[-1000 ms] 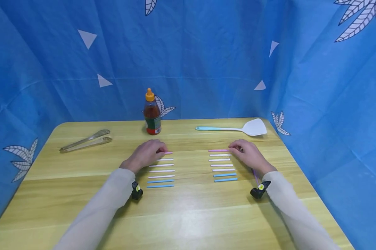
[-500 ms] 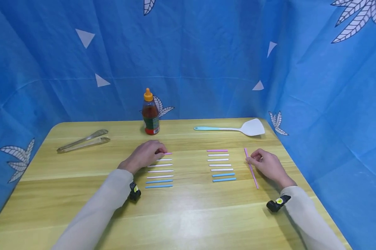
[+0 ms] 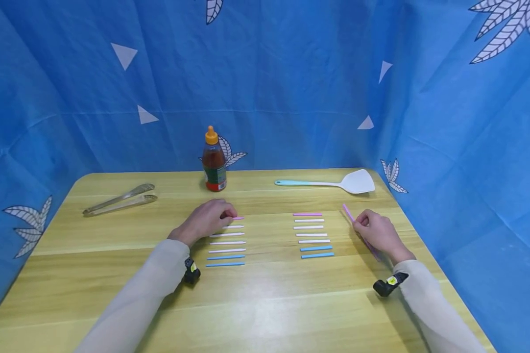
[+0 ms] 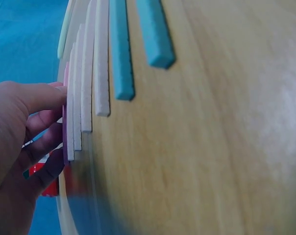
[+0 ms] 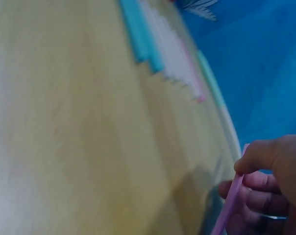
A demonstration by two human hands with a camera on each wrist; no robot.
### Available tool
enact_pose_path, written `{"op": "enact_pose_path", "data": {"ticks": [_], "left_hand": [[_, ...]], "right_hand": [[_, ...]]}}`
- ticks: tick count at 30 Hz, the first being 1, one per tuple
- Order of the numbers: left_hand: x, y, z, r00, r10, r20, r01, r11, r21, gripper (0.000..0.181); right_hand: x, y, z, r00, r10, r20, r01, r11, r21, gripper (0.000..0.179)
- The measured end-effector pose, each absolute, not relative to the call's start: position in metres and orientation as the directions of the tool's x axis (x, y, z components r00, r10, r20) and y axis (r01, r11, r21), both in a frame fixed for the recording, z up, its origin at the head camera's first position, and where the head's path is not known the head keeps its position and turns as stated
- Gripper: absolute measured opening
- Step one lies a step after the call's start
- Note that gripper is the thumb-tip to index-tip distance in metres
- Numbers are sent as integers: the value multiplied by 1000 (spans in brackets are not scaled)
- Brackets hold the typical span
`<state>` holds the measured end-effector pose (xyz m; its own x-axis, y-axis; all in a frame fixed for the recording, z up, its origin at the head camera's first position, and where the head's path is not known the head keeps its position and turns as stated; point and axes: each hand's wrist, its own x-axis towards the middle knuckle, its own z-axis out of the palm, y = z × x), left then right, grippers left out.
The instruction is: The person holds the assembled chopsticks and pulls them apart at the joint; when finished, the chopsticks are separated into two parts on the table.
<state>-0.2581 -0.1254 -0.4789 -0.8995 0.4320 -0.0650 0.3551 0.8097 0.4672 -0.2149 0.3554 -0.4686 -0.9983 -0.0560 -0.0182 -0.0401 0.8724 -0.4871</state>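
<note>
My left hand [image 3: 207, 220] pinches a pink stick [image 3: 238, 217] at the far end of the left column; the hand covers most of that stick. Nearer me in this column lie several white sticks [image 3: 228, 243] and two blue sticks [image 3: 225, 264], parallel and apart. At the right, my right hand [image 3: 379, 235] holds a long pink stick [image 5: 229, 205] between thumb and fingers, slanted, its far end up and left of the hand. The right column has a pink stick [image 3: 307, 214] farthest away, then several white sticks [image 3: 311, 227] and two blue sticks [image 3: 317, 255].
Metal tongs [image 3: 120, 200] lie at the back left of the wooden table [image 3: 265, 304]. A sauce bottle [image 3: 214, 164] with an orange cap stands behind the left column. Behind the right column lies a white spatula [image 3: 357, 182]. A blue patterned curtain [image 3: 265, 83] surrounds the far side.
My right hand has left the right column's pink stick, moved right and grasped the long pink stick, which has since shifted and turned in its fingers. The left hand stays in place.
</note>
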Motion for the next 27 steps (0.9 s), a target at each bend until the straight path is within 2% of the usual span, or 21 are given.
{"op": "enact_pose_path", "data": {"ticks": [6, 10, 16, 23, 27], "left_hand": [[-258, -124, -478, -902, 425, -72, 347, 815, 464, 16], [-258, -124, -478, -900, 429, -75, 349, 813, 466, 17], [-256, -125, -477, -902, 428, -64, 352, 812, 465, 18], [-246, -117, -470, -878, 477, 32, 432, 764, 479, 25], [-236, -108, -460, -855, 512, 80, 479, 723, 498, 27]], "right_hand": [[-213, 345, -457, -996, -92, 21, -83, 752, -653, 22], [-208, 329, -449, -986, -145, 81, -162, 736, -657, 22], [-205, 295, -445, -941, -244, 234, -334, 778, -533, 24], [-204, 256, -443, -881, -348, 322, -457, 802, -384, 17], [-202, 235, -443, -776, -456, 435, -587, 774, -237, 14]]}}
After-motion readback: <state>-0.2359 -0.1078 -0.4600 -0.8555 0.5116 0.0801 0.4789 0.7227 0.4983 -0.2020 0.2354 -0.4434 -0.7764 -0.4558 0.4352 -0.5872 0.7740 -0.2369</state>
